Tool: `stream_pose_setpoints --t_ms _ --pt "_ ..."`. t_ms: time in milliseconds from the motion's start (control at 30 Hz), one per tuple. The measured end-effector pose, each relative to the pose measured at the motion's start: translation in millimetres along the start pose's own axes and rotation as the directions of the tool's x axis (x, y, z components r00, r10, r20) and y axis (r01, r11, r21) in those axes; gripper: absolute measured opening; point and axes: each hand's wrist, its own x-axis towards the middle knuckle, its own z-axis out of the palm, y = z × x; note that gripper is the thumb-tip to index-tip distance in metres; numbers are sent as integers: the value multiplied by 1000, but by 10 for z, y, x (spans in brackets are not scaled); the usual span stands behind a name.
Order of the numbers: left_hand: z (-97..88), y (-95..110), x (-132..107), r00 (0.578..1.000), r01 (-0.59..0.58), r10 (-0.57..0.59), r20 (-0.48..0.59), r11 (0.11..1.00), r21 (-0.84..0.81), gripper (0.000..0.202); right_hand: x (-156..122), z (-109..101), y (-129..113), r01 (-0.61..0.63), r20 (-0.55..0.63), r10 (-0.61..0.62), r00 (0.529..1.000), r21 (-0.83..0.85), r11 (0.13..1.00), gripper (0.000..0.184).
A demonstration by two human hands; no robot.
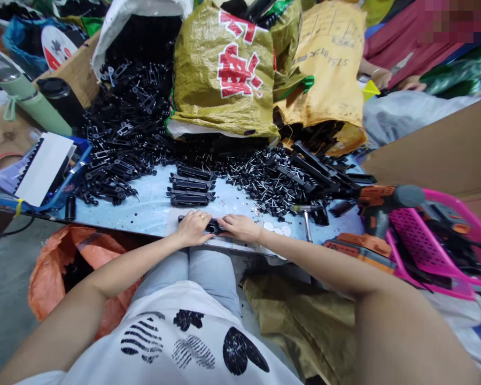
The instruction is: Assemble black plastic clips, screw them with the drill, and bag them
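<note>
At the table's front edge, my left hand (193, 228) has its fingers closed on a long black plastic part (214, 229). My right hand (240, 228) grips the same part from the other side, fingertips pressed on it. Much of that part is hidden under the hands. Just beyond them, several similar black plastic pieces (190, 198) lie in a neat row, one behind another. A pile of black-headed screws (260, 184) spreads to the right of the row. Small white discs (280, 230) rest by my right wrist.
Loose black clip-like parts (124, 133) heap at the left. Yellow woven sacks (224, 75) stand at the back. A hammer (307, 222), a cordless drill (372, 214) and a pink basket (420, 240) are at right. A blue tray (80, 160) sits left; another person's hand (380, 77) shows behind.
</note>
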Motion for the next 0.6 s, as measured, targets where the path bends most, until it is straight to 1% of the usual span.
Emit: stream_pose_setpoints --t_ms 33,67,133,200,233,267,333,400,433,467,500,533,567,600 --pt "-8 8 -3 1000 -6 6 7 1000 12 50 4 -36 25 13 32 -12 999 -12 1000 53" --pt "-13 14 -9 1000 -16 16 9 999 32 51 1 -69 38 -5 51 6 999 -27 1000 55" --pt "-17 7 -32 1000 -25 25 -5 995 97 51 -24 -121 25 -116 54 120 991 -70 991 61" --pt "-29 -39 -69 999 -26 30 -28 988 154 43 -61 -169 -36 -243 18 246 969 -99 965 65" --pt "-48 -73 -94 999 -27 34 -42 985 168 39 -77 -208 -82 -269 -12 269 963 -96 958 66" --pt "-83 -107 -124 997 -36 47 -65 985 169 38 -89 -268 -139 -259 -48 256 965 -77 963 66" --pt "-214 -139 -209 982 -98 117 -150 987 130 45 -96 -473 -280 -151 -147 149 978 -3 989 63" --pt "-423 -78 -333 937 -214 210 -280 977 16 49 -82 -786 -447 11 -260 22 965 125 992 59" --pt "-543 -6 -408 905 -288 246 -347 955 -76 50 -70 -960 -533 101 -315 -30 949 213 972 58" --pt "-662 88 -487 875 -369 269 -403 909 -194 51 -55 -1126 -616 200 -365 -77 928 312 929 57" --pt "-767 195 -566 859 -426 267 -437 846 -321 52 -38 -1269 -696 290 -414 -108 904 407 866 55" --pt "-851 305 -640 849 -460 245 -468 779 -426 54 -18 -1373 -773 361 -459 -116 881 492 792 54" --pt "-907 408 -705 846 -470 201 -493 717 -514 55 7 -1428 -849 413 -503 -101 858 560 718 52" --pt "-933 498 -756 849 -462 144 -509 670 -581 56 38 -1428 -927 442 -547 -54 836 611 656 49"
